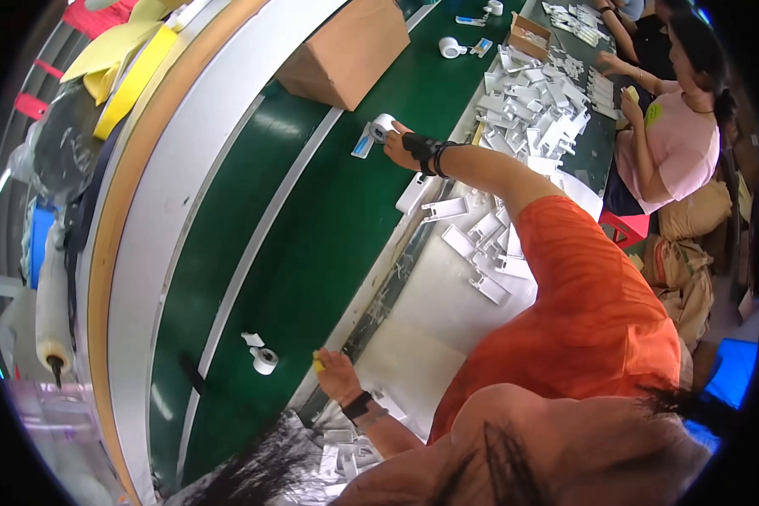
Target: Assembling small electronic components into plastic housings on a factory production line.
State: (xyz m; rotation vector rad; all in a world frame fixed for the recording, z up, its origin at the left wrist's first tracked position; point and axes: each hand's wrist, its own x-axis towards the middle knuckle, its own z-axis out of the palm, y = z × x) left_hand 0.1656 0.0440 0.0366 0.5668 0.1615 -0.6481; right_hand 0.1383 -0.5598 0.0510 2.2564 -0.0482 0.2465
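My right hand (399, 145) reaches across the green conveyor belt (312, 228), its fingers closed on a white round-headed device (383, 126). Beside that device lies a flat blue-and-white packet (363, 142). Lower in the view, my left hand (339, 377) hovers by the belt's near edge, fingers loosely apart, with no held object visible. A yellow covering (318, 363) shows on one of its fingertips. Nearest to it on the belt is another white device with a round dark centre (264, 361), next to a small white piece (252, 339). Dark bands circle both my wrists.
A brown cardboard box (346, 52) stands on the belt's far side. White plastic housings (535, 105) are heaped on the worktable, more (485, 244) lying under my right arm. Farther up the belt sits another white device (451, 48). A co-worker in pink (670, 152) sits at right.
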